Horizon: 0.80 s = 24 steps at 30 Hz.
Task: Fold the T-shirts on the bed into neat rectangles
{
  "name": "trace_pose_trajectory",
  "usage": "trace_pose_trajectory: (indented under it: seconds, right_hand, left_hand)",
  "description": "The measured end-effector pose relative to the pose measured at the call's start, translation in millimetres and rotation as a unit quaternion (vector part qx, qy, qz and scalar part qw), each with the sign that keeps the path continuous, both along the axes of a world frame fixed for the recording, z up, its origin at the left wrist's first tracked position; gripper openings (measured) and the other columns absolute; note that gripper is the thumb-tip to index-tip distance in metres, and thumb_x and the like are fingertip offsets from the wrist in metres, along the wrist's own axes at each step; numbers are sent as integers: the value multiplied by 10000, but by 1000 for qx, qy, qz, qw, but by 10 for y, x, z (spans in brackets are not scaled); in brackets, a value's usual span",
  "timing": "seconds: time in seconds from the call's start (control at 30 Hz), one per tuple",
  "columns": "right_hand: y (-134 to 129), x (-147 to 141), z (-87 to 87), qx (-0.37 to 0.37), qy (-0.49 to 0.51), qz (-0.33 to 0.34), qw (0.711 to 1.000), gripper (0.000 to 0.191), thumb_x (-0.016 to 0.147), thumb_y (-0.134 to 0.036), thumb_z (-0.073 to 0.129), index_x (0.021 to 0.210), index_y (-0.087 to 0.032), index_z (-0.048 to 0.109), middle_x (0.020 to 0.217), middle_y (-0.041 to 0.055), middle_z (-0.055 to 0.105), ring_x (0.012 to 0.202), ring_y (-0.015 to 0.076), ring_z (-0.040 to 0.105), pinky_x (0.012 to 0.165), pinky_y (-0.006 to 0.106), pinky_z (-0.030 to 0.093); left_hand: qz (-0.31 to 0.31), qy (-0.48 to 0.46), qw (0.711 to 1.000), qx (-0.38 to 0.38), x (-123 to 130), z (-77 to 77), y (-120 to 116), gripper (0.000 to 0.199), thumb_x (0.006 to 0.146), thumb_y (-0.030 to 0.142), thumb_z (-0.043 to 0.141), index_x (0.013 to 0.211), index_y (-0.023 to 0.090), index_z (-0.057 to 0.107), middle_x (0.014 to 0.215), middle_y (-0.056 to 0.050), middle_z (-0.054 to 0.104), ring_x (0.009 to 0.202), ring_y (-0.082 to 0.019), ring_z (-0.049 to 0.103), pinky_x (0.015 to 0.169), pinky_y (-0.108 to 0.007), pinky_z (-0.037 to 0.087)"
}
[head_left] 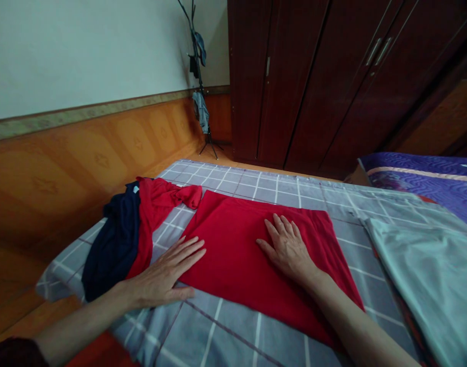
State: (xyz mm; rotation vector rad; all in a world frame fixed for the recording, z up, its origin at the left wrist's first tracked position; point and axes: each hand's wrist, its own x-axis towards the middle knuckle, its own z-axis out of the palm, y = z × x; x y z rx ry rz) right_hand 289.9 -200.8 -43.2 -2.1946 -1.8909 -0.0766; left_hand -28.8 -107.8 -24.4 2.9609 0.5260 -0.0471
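A red cloth [233, 244], folded into a flat four-sided shape, lies on the grey checked bedding [218, 326]. My left hand [166, 275] rests at its left edge, fingers extended onto the red fabric and thumb over the bedding. Palm down on the right half of the cloth is my right hand [286, 247], with its fingers spread. Neither hand grips anything. To the left, a crumpled dark blue garment [114, 244] lies against a bunched red garment [157, 204].
A pale green cloth [432, 270] lies at the right. Behind it is a purple bedspread [420, 178]. Dark wooden wardrobes [286, 92] stand beyond the bed, and a coat rack [198, 66] with hanging items is in the corner.
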Motion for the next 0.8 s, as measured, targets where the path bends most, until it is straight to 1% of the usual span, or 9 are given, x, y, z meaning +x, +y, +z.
trace_pose_trajectory:
  seconds: [0.07,0.13,0.2,0.27,0.33,0.47,0.53,0.6,0.8]
  right_hand:
    - [-75,-139,136,-9,26,51,998,600,857,-427,534,1354,-98,467,1465,212,323,1359,365,251,1073,519,265]
    - [-197,-332,288,-23,49,144,988,611,811,-385,604,1351,-133,474,1471,195,319,1354,348,274,1063,490,305]
    - [-336,-546,403,-36,64,239,968,578,786,-359,634,1315,-164,512,1430,165,402,1302,312,378,1039,443,360]
    - [-442,-742,442,-52,58,295,952,501,771,-339,644,1233,-159,572,1337,151,513,1202,291,489,984,413,423]
    - [-481,-893,406,-61,31,306,950,386,760,-296,639,1114,-142,625,1225,150,594,1094,292,555,913,415,472]
    - [-421,-1023,238,-26,-14,291,956,194,767,-151,570,949,-146,634,1016,113,656,915,251,590,791,375,505]
    - [-390,-1020,167,4,-36,291,956,172,775,-92,536,914,-147,621,950,100,653,867,233,584,749,351,504]
    - [-380,-996,118,26,-65,291,954,173,780,-51,513,890,-143,611,927,102,648,851,226,578,719,337,500]
    - [-392,-949,85,39,-111,292,949,191,751,0,524,836,-134,631,943,112,659,851,222,585,689,316,509]
  left_hand:
    - [-13,-34,999,30,-103,20,-37,624,864,232,530,1442,227,294,1494,-54,325,1379,-235,267,1132,-435,261]
    - [-17,-35,997,65,-167,32,-69,584,831,73,461,1390,225,392,1442,-43,415,1341,-206,345,1118,-400,303]
    - [-12,0,996,89,-210,30,-76,673,767,-19,414,1397,218,382,1439,-39,422,1329,-194,364,1102,-374,330]
    - [-6,31,994,106,-230,16,-55,772,707,-65,393,1425,214,331,1460,-36,392,1338,-197,352,1092,-369,343]
    - [-4,29,992,124,-220,3,-18,757,713,-80,385,1409,217,363,1443,-35,419,1322,-198,379,1072,-362,370]
    - [1,-63,988,141,-121,41,54,441,844,-12,387,1181,176,600,1225,-56,626,1147,-172,566,975,-310,476]
    - [5,-123,983,136,-82,80,72,370,881,19,365,1082,147,648,1127,-65,675,1068,-151,616,933,-283,509]
    - [4,-161,977,138,-84,94,76,358,899,39,354,1053,139,661,1093,-66,690,1042,-143,632,918,-274,521]
    - [-26,-142,971,193,-297,-33,43,358,886,46,387,1116,127,649,1133,-84,677,1080,-178,620,909,-317,537]
